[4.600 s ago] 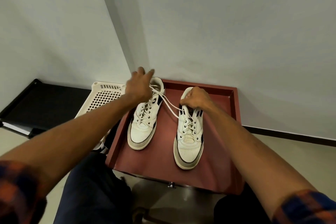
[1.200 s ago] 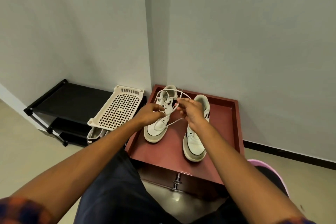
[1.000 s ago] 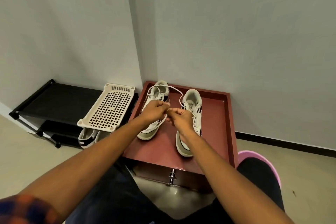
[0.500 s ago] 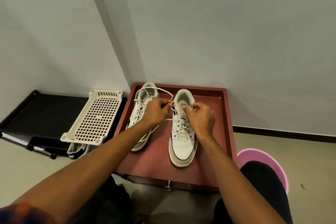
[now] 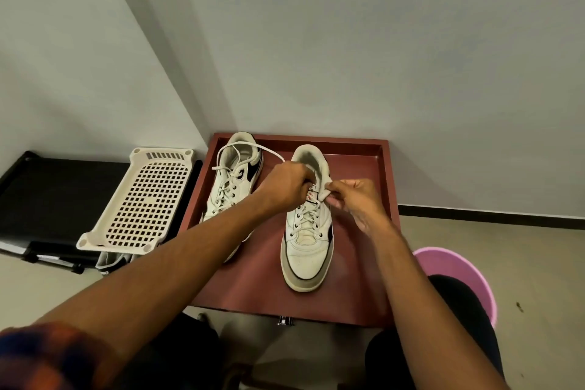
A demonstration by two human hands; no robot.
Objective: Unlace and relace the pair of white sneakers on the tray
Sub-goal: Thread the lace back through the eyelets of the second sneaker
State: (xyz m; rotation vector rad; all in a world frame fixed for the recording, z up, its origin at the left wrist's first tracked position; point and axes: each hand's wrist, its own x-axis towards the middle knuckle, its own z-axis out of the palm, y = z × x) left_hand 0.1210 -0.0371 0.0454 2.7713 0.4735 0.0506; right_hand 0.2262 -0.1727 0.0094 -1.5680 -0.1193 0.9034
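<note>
Two white sneakers stand side by side on a dark red tray [image 5: 357, 263], toes toward me. The left sneaker [image 5: 234, 174] has its lace loose, one long white lace [image 5: 253, 146] looping over its heel to my left hand [image 5: 286, 185]. My left hand grips that lace at the tongue of the right sneaker [image 5: 308, 250]. My right hand [image 5: 356, 199] pinches the right edge of that sneaker's collar near the top eyelets. The right sneaker's lower eyelets are laced.
A cream perforated plastic basket [image 5: 142, 199] lies tilted left of the tray on a black shoe rack [image 5: 47, 193], with another shoe [image 5: 110, 263] below it. A pink tub [image 5: 459, 269] sits on the floor at the right. Grey walls stand close behind the tray.
Both hands have moved from between the sneakers over to the right sneaker's top. The view tilted down and closer.
</note>
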